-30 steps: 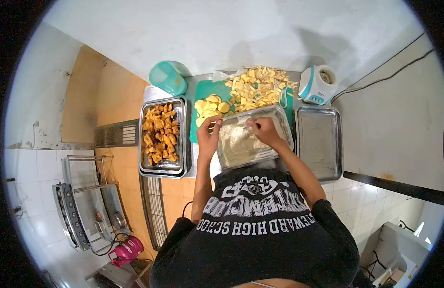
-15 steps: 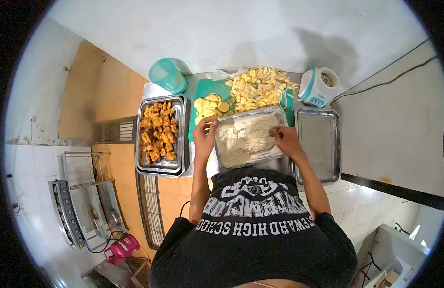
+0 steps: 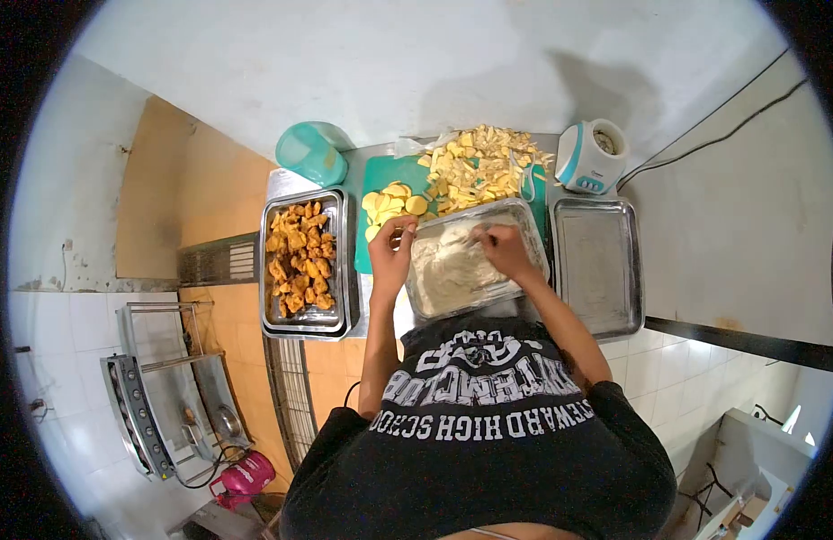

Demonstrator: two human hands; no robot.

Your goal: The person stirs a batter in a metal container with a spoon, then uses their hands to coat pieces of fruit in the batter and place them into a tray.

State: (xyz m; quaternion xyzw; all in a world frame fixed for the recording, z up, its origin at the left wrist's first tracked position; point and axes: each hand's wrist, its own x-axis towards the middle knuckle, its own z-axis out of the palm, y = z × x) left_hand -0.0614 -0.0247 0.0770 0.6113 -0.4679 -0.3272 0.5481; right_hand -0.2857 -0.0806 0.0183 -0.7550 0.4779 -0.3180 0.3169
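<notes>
A rectangular dish [image 3: 522, 290] with shiny walls sits tilted at the counter's front edge, against my shirt. Pale, floury coating [image 3: 452, 270] fills it in uneven heaps. My left hand [image 3: 395, 255] is at the dish's upper left corner, its fingers curled onto the rim. Over the coating, my right hand [image 3: 506, 251] has its fingers pinched together; what is between them, if anything, is hidden. Beyond the left hand, round yellow potato slices [image 3: 394, 200] lie on a green cutting board [image 3: 364, 247].
Potato sticks and chunks [image 3: 484, 171] are heaped behind the dish. To the left stand a tray [image 3: 343, 310] of browned fried pieces [image 3: 300, 256] and a teal container [image 3: 310, 155]. On the right are a metal tray [image 3: 598, 265] and a white-and-teal appliance [image 3: 593, 157] with a cord.
My right hand has moved left and a little up over the coating. My left hand stays by the dish's left corner. The camera view has shifted slightly.
</notes>
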